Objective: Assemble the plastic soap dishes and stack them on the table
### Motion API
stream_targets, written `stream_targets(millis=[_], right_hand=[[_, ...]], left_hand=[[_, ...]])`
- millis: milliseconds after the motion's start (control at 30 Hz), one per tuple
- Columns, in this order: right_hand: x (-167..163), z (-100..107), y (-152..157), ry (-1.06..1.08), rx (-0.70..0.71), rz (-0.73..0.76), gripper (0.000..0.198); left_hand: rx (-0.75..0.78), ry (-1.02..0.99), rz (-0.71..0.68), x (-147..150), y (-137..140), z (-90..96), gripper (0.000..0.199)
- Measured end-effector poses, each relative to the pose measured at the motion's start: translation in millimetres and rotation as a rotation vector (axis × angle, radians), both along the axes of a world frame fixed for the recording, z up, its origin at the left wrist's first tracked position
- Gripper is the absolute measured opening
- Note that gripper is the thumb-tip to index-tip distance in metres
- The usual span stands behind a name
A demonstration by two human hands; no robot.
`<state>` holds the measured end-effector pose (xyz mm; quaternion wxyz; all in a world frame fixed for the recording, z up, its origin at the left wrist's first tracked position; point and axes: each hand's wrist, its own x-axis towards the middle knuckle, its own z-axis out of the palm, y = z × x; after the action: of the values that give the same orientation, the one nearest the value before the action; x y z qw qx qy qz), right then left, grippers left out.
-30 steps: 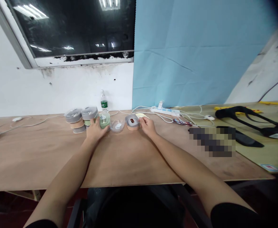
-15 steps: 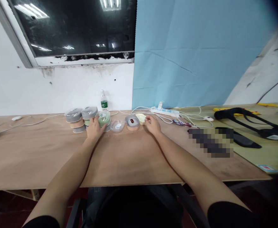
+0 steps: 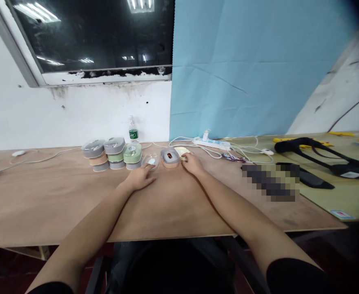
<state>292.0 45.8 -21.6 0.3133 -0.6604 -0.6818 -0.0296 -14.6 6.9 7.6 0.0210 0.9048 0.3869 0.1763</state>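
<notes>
The left stack [image 3: 99,158] is grey over peach over grey; the middle stack [image 3: 116,157], grey over green over grey; the right stack [image 3: 132,154], pale green over grey. The clear lid [image 3: 156,161] shows a white spot [image 3: 151,161]. The box [image 3: 170,164] is peach outside and grey inside, the round piece [image 3: 181,150] pale yellow. The desk [image 3: 167,208] is brown, the sheet [image 3: 216,94] light blue, the bottle's label [image 3: 133,134] green.

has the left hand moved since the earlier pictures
Yes. Against the bottle, the left hand has moved right, from the green container to the clear lid.
</notes>
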Motion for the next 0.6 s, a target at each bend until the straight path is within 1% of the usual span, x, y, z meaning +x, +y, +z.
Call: stream_targets(millis=[100, 167, 267, 367, 467, 533, 600], right_hand=[[3.4, 0.1, 1.8, 0.035, 0.003, -0.064, 0.023], [5.0, 2.1, 1.9, 0.079, 0.04, -0.094, 0.018], [4.9, 9.3, -1.0, 0.164, 0.173, -0.157, 0.015], [0.3, 20.0, -8.0, 0.259, 0.35, -0.189, 0.019], [-11.0, 29.2, -19.2, 0.326, 0.47, -0.099, 0.022], [-22.6, 32.4, -28.9, 0.335, 0.495, 0.006, 0.024], [-36.2, 33.2, -39.4, 0.311, 0.483, 0.126, 0.027]], left_hand=[[-0.002, -0.02, 0.025, -3.8, 5.5, -2.5, 0.051], [-0.005, -0.044, 0.051, -7.0, 8.4, -2.9, 0.047], [0.006, -0.078, 0.081, -9.4, 10.7, -3.7, 0.039], [0.02, -0.104, 0.1, -9.0, 11.6, -5.2, 0.033], [0.017, -0.124, 0.115, -8.2, 11.8, -6.6, 0.03], [0.012, -0.129, 0.127, -8.2, 11.6, -7.0, 0.03], [0.012, -0.135, 0.146, -8.4, 11.2, -6.7, 0.03]])
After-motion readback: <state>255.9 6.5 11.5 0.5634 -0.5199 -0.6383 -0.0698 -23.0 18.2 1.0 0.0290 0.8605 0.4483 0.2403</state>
